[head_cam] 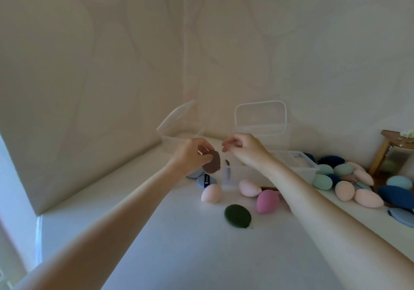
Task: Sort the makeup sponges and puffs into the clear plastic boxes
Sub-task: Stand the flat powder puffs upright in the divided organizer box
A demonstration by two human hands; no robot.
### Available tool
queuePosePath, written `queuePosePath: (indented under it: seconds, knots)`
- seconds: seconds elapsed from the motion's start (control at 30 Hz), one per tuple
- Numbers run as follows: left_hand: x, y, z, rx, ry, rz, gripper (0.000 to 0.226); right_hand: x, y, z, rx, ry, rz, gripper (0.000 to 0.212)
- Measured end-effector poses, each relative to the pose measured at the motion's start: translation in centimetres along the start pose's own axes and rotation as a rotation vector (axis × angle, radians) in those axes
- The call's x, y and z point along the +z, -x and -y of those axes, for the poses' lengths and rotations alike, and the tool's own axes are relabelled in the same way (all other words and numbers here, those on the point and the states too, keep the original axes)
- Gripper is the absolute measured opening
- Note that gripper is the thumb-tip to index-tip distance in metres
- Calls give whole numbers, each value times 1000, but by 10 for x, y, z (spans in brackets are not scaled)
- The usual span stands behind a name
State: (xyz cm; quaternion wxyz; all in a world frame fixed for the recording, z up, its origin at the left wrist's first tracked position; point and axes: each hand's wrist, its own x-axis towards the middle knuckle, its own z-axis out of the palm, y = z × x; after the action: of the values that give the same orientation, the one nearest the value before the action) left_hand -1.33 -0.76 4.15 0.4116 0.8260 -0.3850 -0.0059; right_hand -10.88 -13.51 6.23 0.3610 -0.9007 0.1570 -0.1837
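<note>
1. Left hand point(190, 155) is pinching a flat brown round puff point(212, 162), raised above the white table point(179, 245) beside a clear plastic box point(237, 177).
2. Right hand point(243, 148) is hovering over that box, fingers loosely curled, holding nothing.
3. Dark green flat round puff point(237, 214) and magenta egg-shaped sponge point(267, 201) are lying near the box.
</note>
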Motion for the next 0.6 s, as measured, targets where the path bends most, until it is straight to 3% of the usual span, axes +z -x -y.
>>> queuePosePath:
  seconds: [0.1, 0.17, 0.3, 0.43, 0.6]
  knots:
    - [9, -6, -11, 38, 180, -77, 18, -8, 0, 3, -45, -59, 56, 12]
    - [15, -10, -17, 45, 254, -111, 17, -10, -2, 0, -60, 27, -28, 15]
    - [24, -16, -17, 35, 203, -161, 21, -17, -3, -8, 22, -122, -258, 12]
    - [32, -11, -20, 249, -309, 154, 30, -19, -2, -18, 161, -256, -373, 12]
    - [35, -21, -19, 250, -429, 343, 30, -16, -1, -24, 167, -286, -383, 10]
